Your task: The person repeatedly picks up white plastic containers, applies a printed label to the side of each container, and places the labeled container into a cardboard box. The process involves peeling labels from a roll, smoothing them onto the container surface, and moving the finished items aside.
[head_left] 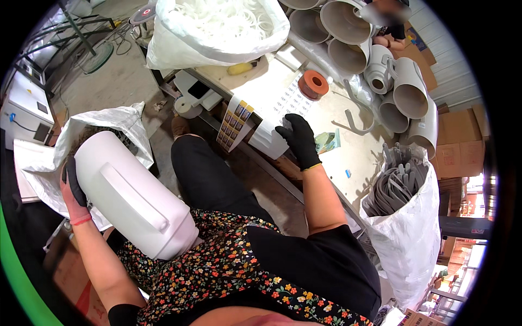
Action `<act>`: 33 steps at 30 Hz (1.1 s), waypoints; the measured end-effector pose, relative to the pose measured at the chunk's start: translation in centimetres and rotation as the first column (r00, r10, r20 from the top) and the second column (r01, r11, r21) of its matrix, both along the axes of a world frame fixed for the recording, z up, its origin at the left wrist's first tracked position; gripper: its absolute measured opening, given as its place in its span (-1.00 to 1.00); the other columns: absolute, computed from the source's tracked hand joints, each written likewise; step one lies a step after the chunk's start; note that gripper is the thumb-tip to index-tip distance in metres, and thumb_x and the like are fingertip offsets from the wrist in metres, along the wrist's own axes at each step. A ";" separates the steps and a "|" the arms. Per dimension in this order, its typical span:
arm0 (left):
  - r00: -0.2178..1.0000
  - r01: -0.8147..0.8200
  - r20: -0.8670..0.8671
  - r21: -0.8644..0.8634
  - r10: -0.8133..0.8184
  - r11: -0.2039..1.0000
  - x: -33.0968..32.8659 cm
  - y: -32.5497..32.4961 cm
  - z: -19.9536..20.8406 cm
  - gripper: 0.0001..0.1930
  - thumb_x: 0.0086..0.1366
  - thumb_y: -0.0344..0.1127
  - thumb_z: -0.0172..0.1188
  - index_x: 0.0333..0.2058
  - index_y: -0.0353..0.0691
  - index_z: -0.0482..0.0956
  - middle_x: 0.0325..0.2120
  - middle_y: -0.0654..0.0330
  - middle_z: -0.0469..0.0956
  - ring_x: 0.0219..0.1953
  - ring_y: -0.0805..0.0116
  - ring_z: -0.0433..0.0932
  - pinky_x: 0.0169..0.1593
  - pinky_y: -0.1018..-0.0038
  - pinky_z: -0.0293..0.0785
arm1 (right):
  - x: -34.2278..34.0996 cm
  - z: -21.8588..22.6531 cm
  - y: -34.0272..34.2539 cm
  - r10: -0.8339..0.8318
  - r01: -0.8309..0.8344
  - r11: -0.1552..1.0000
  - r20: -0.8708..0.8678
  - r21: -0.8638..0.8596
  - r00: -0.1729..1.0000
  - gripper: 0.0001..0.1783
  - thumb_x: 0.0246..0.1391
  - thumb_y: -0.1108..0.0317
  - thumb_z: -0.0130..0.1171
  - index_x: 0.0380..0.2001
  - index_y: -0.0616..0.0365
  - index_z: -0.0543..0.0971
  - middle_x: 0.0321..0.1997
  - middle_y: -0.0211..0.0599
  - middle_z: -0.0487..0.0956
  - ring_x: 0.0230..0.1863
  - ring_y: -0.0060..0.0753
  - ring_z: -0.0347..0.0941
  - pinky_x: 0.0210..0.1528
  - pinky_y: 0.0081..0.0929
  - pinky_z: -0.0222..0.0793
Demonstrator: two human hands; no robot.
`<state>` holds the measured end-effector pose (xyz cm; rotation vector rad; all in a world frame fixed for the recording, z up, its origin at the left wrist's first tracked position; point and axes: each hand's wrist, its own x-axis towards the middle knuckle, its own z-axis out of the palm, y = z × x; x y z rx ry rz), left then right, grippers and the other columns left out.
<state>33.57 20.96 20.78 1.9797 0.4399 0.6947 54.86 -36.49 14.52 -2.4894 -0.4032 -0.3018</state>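
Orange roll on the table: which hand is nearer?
Right. The right hand is below the orange roll in view; the left hand is far off, against the pale jug.

The pale worktop, slanting from upper centre to right of the frame, carries a white sack, a yellow object, a printed label sheet, an orange-brown roll, a bent grey strip (one end hooked over), a greenish packet and, at upper right, stacked grey cylinders.
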 end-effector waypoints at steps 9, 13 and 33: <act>0.998 0.008 0.058 -0.224 0.005 0.975 -2.9 -0.3 1.7 -0.65 0.39 -0.27 -0.03 0.00 -0.41 0.47 -0.10 0.06 0.53 -0.10 0.32 0.51 -0.01 0.47 0.42 | 1.3 -0.5 -1.3 0.003 -0.002 0.997 0.021 -0.078 1.000 -0.67 -0.17 0.19 0.35 -0.33 0.13 0.60 -0.25 -0.21 0.58 -0.19 -0.12 0.51 -0.13 -0.27 0.42; 0.998 0.001 0.062 -0.019 0.001 1.000 -4.0 1.4 -0.1 -0.62 0.41 -0.19 -0.04 0.00 -0.39 0.48 -0.14 0.11 0.56 -0.14 0.37 0.53 -0.04 0.49 0.44 | 1.3 -0.6 -1.0 0.025 -0.020 0.995 0.041 -0.098 0.999 -0.67 -0.16 0.19 0.35 -0.32 0.12 0.60 -0.26 -0.21 0.58 -0.18 -0.11 0.51 -0.13 -0.26 0.42; 0.999 -0.045 -0.041 -0.362 0.032 0.931 0.9 -3.8 3.7 -0.62 0.41 -0.20 -0.04 0.01 -0.40 0.46 -0.13 0.09 0.54 -0.14 0.35 0.52 -0.04 0.50 0.42 | 10.9 3.1 -5.3 0.102 0.041 0.952 0.441 -0.302 0.892 -0.64 -0.11 0.33 0.28 -0.19 0.13 0.52 -0.19 -0.14 0.55 -0.15 -0.02 0.50 -0.09 -0.19 0.43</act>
